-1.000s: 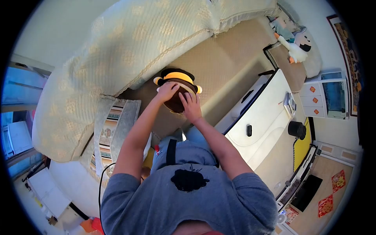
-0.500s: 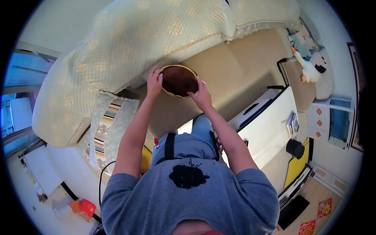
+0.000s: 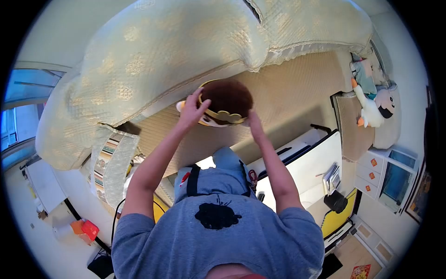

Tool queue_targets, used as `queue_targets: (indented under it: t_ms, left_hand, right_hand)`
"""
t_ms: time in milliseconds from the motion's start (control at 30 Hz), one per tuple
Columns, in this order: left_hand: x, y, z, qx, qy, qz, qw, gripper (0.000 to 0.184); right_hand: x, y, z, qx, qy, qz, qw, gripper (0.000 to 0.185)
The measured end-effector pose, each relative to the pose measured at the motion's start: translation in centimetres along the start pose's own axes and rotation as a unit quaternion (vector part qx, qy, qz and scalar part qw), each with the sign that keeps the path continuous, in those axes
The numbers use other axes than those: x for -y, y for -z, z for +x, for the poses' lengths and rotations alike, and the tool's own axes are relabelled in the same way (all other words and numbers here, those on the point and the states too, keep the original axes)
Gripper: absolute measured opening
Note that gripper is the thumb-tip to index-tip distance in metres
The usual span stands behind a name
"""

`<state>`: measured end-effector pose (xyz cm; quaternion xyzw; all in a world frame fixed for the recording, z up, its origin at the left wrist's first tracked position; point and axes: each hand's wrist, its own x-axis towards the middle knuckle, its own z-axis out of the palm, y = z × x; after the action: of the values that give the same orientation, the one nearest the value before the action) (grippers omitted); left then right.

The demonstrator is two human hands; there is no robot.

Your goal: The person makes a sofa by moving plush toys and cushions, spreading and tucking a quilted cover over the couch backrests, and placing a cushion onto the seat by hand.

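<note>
A round object point(image 3: 226, 98) with a dark brown, soft-looking top and a yellow scalloped rim is between my hands, above the beige sofa seat point(image 3: 297, 88). White and pale patches show on its near side; its exact kind is unclear. My left hand point(image 3: 192, 110) grips its left edge, thumb and fingers laid over the rim. On the opposite edge, my right hand point(image 3: 255, 124) presses against the side, its fingertips partly hidden. The object leans, so its top and part of its near side both face me.
A quilted cream cover point(image 3: 172, 46) drapes the sofa back. To the left lies a striped cushion point(image 3: 107, 160). A white table point(image 3: 306, 167) stands at right, bearing books point(image 3: 331, 179) and a black cylindrical item point(image 3: 335, 201). Plush toys point(image 3: 374, 104) sit at the far right.
The round object has tilted and shifted slightly right, exposing its near side. My left hand has moved nearer the front rim, and my right hand lower along the right side. The head view has shifted.
</note>
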<state>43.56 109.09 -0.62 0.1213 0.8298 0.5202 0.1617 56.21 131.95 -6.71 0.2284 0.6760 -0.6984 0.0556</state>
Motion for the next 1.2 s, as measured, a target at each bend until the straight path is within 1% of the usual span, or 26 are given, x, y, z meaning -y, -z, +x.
queue_targets:
  t_ms: [33, 100, 167, 200, 267, 300, 333, 367, 433, 467, 500, 567, 633, 700, 733, 767, 800, 833, 867, 900, 933, 967, 1000, 1067, 1167, 1200]
  left_hand:
    - [-0.7, -2.2, 0.9, -0.018, -0.057, -0.016, 0.998, 0.056]
    - [-4.3, -5.5, 2.3, 0.072, 0.045, -0.084, 0.993, 0.056]
    - [-5.7, -10.1, 4.9, 0.081, 0.003, -0.111, 0.99, 0.058]
    - [-7.8, -11.5, 6.4, 0.112, -0.025, -0.173, 0.978, 0.06]
    - [-12.7, -13.3, 9.2, 0.145, -0.057, -0.303, 0.94, 0.062]
    - [-14.0, -14.4, 10.4, 0.148, -0.062, -0.369, 0.915, 0.063]
    - [-14.3, -15.6, 12.0, 0.139, -0.079, -0.344, 0.925, 0.062]
    - [-14.2, -16.3, 13.5, 0.14, -0.078, -0.347, 0.924, 0.062]
    - [-13.9, -17.1, 15.6, 0.128, -0.074, -0.272, 0.951, 0.062]
    - [-13.9, -16.2, 15.5, 0.149, -0.009, -0.291, 0.945, 0.055]
    - [-12.7, -15.5, 15.4, 0.145, -0.006, -0.291, 0.946, 0.055]
    - [-8.1, -14.4, 14.9, 0.134, 0.02, -0.174, 0.975, 0.047]
    - [-0.3, -13.2, 13.1, 0.11, 0.077, -0.145, 0.98, 0.04]
    - [3.9, -9.0, 9.4, 0.089, 0.164, -0.149, 0.971, 0.038]
    - [6.4, -7.3, 7.1, 0.047, 0.207, -0.146, 0.966, 0.036]
    - [9.0, -5.7, 4.9, -0.001, 0.251, -0.143, 0.957, 0.035]
    - [11.3, -4.0, 2.9, -0.022, 0.262, -0.14, 0.955, 0.035]
    - [13.4, -1.8, 0.4, -0.034, 0.32, -0.09, 0.943, 0.035]
    - [15.3, 0.1, -2.3, -0.051, 0.379, -0.044, 0.923, 0.035]
    - [17.1, 1.8, -4.9, -0.087, 0.397, -0.041, 0.913, 0.035]
    - [18.9, 3.4, -7.7, -0.092, 0.419, 0.025, 0.903, 0.037]
    - [21.0, 4.6, -10.3, -0.09, 0.441, 0.087, 0.889, 0.038]
    - [23.2, 5.9, -13.0, -0.12, 0.461, 0.083, 0.875, 0.038]
    - [26.2, 7.7, -17.0, -0.124, 0.46, 0.095, 0.874, 0.042]
    - [26.7, 10.9, -20.3, -0.16, 0.459, 0.132, 0.864, 0.044]
    - [27.3, 12.1, -21.3, -0.176, 0.502, 0.118, 0.839, 0.048]
  right_hand:
    - [0.7, 2.5, 0.1, -0.018, 0.05, 0.028, 0.998, 0.052]
    - [3.8, 8.1, 0.4, -0.095, 0.011, -0.082, 0.992, 0.05]
    - [9.1, 12.0, 1.7, -0.17, 0.001, -0.068, 0.983, 0.054]
    - [10.3, 14.8, 3.2, -0.157, 0.04, -0.081, 0.983, 0.056]
    - [12.0, 19.7, 6.8, -0.23, 0.066, -0.109, 0.965, 0.055]
    - [13.9, 19.9, 8.1, -0.25, 0.101, -0.048, 0.962, 0.054]
    - [16.0, 20.1, 9.4, -0.268, 0.136, 0.012, 0.954, 0.053]
    - [15.5, 21.6, 11.6, -0.269, 0.135, 0.009, 0.953, 0.053]
    - [12.2, 25.2, 16.5, -0.24, 0.078, -0.075, 0.965, 0.049]
    - [10.5, 25.6, 18.2, -0.224, 0.019, -0.079, 0.971, 0.052]
    - [9.1, 25.0, 19.2, -0.221, -0.007, -0.107, 0.969, 0.051]
    - [6.3, 23.8, 21.3, -0.21, -0.058, -0.162, 0.963, 0.049]
    - [4.0, 22.1, 21.9, -0.19, -0.023, -0.291, 0.937, 0.056]
    - [2.9, 19.8, 21.4, -0.155, -0.026, -0.292, 0.944, 0.054]
    - [0.4, 19.9, 21.8, -0.145, 0.006, -0.365, 0.92, 0.052]
    - [-0.1, 19.4, 21.6, -0.087, -0.019, -0.397, 0.914, 0.05]
    - [-0.7, 18.6, 21.4, -0.021, -0.039, -0.427, 0.903, 0.048]
    - [-5.8, 18.8, 22.0, -0.034, 0.084, -0.418, 0.904, 0.043]
    - [-4.3, 17.0, 21.0, 0.033, -0.015, -0.499, 0.866, 0.043]
    - [-6.6, 16.1, 20.7, 0.055, 0.016, -0.535, 0.843, 0.044]
    - [-7.5, 15.0, 20.0, 0.138, 0.041, -0.546, 0.825, 0.046]
    - [-7.8, 13.1, 18.8, 0.154, 0.03, -0.548, 0.822, 0.045]
    - [-7.2, 10.6, 17.5, 0.183, -0.017, -0.566, 0.804, 0.045]
    - [-8.6, 7.7, 16.1, 0.228, -0.046, -0.523, 0.82, 0.043]
    - [-7.5, 2.0, 13.0, 0.276, -0.036, -0.542, 0.793, 0.042]
    - [-8.1, 0.7, 12.3, 0.294, -0.028, -0.521, 0.801, 0.041]
